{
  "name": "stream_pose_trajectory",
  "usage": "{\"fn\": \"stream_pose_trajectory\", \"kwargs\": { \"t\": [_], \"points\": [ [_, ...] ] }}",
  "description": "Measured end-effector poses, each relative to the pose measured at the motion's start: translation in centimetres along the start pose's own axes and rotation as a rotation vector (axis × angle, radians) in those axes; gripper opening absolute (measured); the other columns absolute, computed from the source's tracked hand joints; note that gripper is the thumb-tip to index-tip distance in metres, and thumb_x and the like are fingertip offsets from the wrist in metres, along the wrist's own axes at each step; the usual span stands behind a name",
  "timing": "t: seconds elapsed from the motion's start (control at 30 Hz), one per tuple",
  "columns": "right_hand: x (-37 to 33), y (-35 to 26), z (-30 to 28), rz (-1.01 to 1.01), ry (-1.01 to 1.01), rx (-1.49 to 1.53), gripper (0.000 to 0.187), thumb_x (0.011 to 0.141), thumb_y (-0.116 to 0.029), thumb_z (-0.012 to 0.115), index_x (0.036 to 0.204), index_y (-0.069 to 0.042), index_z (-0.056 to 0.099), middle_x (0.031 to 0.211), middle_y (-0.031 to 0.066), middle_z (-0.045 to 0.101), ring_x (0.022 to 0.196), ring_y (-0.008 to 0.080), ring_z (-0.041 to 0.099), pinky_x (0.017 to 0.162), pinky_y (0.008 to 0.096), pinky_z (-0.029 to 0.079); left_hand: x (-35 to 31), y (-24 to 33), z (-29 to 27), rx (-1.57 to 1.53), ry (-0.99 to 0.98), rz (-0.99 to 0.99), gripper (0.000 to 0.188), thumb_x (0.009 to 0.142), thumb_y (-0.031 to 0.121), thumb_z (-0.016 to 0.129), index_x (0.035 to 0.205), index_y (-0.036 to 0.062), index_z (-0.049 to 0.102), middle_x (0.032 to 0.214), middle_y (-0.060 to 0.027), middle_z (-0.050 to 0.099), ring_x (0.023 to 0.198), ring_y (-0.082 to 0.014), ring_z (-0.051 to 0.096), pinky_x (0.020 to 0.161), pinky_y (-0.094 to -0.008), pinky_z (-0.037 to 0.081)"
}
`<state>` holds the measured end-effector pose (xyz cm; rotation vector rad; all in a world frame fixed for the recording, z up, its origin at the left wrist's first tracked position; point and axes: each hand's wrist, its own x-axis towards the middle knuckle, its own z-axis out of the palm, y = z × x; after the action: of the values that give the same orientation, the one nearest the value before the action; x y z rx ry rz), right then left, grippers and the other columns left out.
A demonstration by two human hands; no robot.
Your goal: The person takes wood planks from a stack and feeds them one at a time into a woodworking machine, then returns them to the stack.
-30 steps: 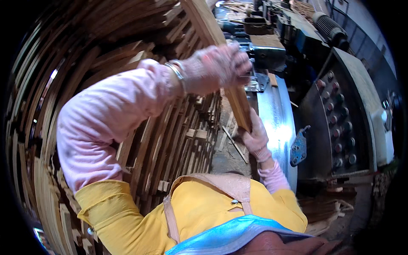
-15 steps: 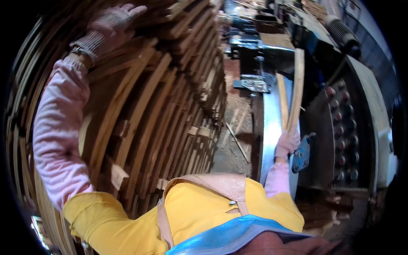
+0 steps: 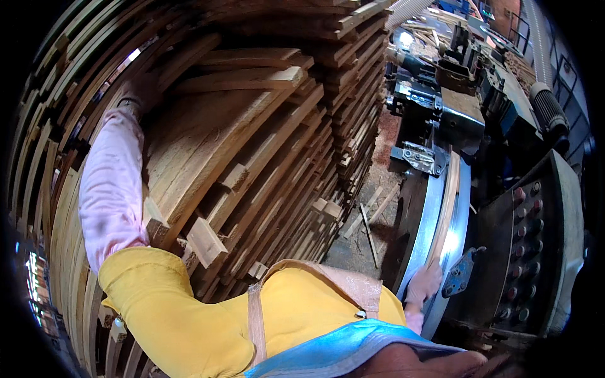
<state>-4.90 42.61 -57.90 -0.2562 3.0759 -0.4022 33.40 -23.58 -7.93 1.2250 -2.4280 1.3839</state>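
Observation:
My right hand (image 3: 424, 283), in a pale work glove, is closed round the near end of a long wooden strip (image 3: 446, 208). The strip lies lengthwise on the shiny metal bed (image 3: 459, 217) of a machine, its far end close to the machine head. Whether one piece or two lie together there, I cannot tell. On the left, my left hand (image 3: 142, 91) reaches far out over stacked boards (image 3: 208, 148), beside the end of a wooden piece (image 3: 189, 60). Deep shadow hides its fingers.
A control panel (image 3: 526, 252) with several buttons stands right of the bed, and a blue metal bracket (image 3: 460, 274) sits by my right hand. The dark machine head (image 3: 419, 104) is ahead. Wood offcuts (image 3: 368, 227) litter the floor between stack and machine.
The strips in my right hand, raised and splayed apart before, now lie along the metal bed. My left hand has gone from spread fingers above the stack to shadow among the wood. The view has shifted.

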Motion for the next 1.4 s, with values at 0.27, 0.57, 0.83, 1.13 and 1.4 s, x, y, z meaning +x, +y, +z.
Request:
{"fn": "stream_pose_trajectory", "kwargs": {
  "t": [0.27, 0.57, 0.83, 1.13, 1.4],
  "points": [
    [2.3, 3.3, 3.5, -0.056, 0.241, -0.075, 0.049, 0.093, -0.021, 0.066, 0.142, -0.018, 0.06, 0.129, 0.0095, 0.066, 0.12, 0.034, 0.058, 0.1, 0.0486, 0.049, -0.8, 1.5, -5.7, 0.126, -0.139, 0.14, 0.057, 0.088, 0.041, 0.07, 0.132, 0.005, 0.065, 0.124, -0.0244, 0.07, 0.115, -0.0405, 0.068, 0.102, -0.0482, 0.055],
    [15.4, -3.8, 3.2, -0.163, 0.27, -0.029, 0.05, 0.092, -0.028, 0.068, 0.14, -0.017, 0.06, 0.124, 0.0094, 0.067, 0.125, 0.0293, 0.056, 0.103, 0.0441, 0.048, -0.7, 10.4, -21.7, 0.031, -0.125, 0.114, 0.079, 0.088, 0.033, 0.074, 0.159, 0.0234, 0.04, 0.156, -0.0183, 0.048, 0.139, -0.0366, 0.052, 0.118, -0.0446, 0.044],
    [12.8, -17.1, -13.0, -0.891, 0.059, 1.225, 0.088, 0.081, -0.03, 0.088, 0.154, -0.004, 0.046, 0.142, 0.0167, 0.061, 0.133, 0.0326, 0.058, 0.113, 0.0411, 0.046, 2.8, 27.5, -28.3, 0.1, 0.959, 0.913, 0.019, 0.091, 0.019, 0.061, 0.109, 0.0191, 0.058, 0.075, 0.0018, 0.052, 0.072, -0.018, 0.063, 0.064, -0.0366, 0.05],
    [0.5, -10.0, -6.1, -0.64, 0.271, 0.899, 0.084, 0.081, -0.014, 0.081, 0.156, -0.007, 0.044, 0.127, 0.0239, 0.064, 0.114, 0.0409, 0.064, 0.099, 0.0442, 0.052, 0.6, 40.3, -32.3, -0.367, 0.682, 1.173, 0.041, 0.092, 0.031, 0.072, 0.13, 0.0194, 0.063, 0.121, -0.0027, 0.059, 0.12, -0.0219, 0.056, 0.104, -0.0433, 0.044],
    [-9.0, 4.5, -2.2, 0.146, -0.072, -0.04, 0.062, 0.092, -0.032, 0.07, 0.151, -0.021, 0.054, 0.131, 0.0127, 0.065, 0.113, 0.0359, 0.063, 0.097, 0.0497, 0.053, 6.9, 31.1, -33.2, -0.098, 0.483, 0.855, 0.059, 0.082, 0.031, 0.064, 0.138, 0.0141, 0.062, 0.123, -0.0073, 0.066, 0.117, -0.0262, 0.063, 0.104, -0.0419, 0.047]
  ]
}}
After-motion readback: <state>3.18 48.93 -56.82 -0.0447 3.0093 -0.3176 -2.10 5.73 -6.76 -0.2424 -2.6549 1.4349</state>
